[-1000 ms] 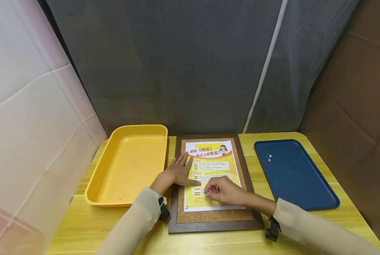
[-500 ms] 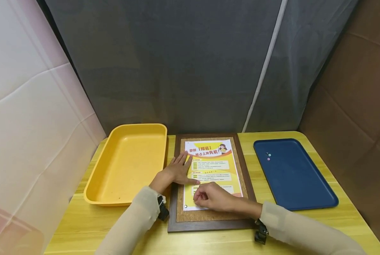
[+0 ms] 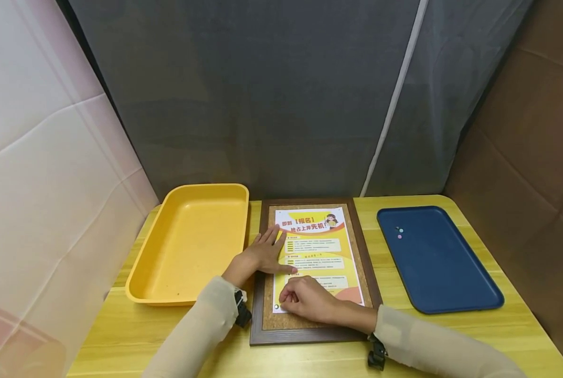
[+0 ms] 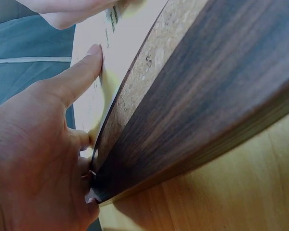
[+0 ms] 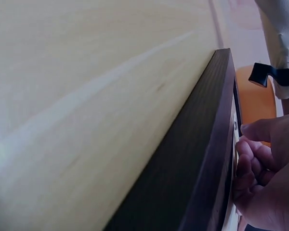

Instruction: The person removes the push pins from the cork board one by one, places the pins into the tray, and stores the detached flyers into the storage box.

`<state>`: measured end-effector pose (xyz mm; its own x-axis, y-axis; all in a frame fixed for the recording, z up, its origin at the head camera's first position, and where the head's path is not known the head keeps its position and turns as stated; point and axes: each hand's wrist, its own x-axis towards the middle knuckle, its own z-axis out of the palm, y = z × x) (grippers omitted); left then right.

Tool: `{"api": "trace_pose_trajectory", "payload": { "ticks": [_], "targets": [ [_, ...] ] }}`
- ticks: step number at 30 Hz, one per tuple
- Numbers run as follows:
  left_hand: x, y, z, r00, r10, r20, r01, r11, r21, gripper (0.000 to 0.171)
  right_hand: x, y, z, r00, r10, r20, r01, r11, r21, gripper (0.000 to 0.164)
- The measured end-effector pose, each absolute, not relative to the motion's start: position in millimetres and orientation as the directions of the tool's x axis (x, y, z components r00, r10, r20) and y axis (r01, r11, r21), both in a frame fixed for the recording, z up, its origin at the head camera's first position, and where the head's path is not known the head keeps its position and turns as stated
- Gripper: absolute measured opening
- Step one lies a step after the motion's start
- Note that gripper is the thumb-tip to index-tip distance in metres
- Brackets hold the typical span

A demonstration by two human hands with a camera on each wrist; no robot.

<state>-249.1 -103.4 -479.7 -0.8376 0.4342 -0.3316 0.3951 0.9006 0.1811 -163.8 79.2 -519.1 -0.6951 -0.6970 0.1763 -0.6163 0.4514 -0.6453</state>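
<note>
A yellow printed poster (image 3: pixel 311 258) lies on a framed cork board (image 3: pixel 328 321). My left hand (image 3: pixel 264 255) rests spread on the poster's left side, with its thumb extended; in the left wrist view, its thumb (image 4: pixel 82 72) lies on the paper. My right hand (image 3: pixel 309 300) hovers over the poster's lower left, fingers curled towards the round pushpin (image 3: pixel 277 306) at that corner. In the right wrist view, the right thumb and index finger stand close to the pushpin (image 5: pixel 235 126). No object shows between them, though the contact is too small to judge.
To the left stands a deep yellow tray (image 3: pixel 141 252). A flat blue tray (image 3: pixel 451 268) to the right holds a few tiny pieces (image 3: pixel 399 237) near its upper left. The wooden table (image 3: pixel 106 341) backs onto a grey curtain (image 3: pixel 262 105).
My right hand has moved left and slightly down across the poster to its lower left corner. The left hand has stayed in place.
</note>
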Motion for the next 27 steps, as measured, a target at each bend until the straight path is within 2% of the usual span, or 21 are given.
{"api": "trace_pose_trajectory", "payload": {
  "ticks": [11, 27],
  "targets": [
    [-249, -102, -478, -0.841, 0.429, -0.33, 0.39, 0.903, 0.178, 0.107, -160, 71, -524, -0.7, -0.675, 0.235, -0.654, 0.472, -0.592, 0.007],
    [-247, -102, -476, -0.839, 0.425, -0.339, 0.385, 0.905, 0.181, 0.106, -157, 67, -524, -0.723, -0.655, 0.222, -0.636, 0.504, -0.584, 0.008]
  ]
}}
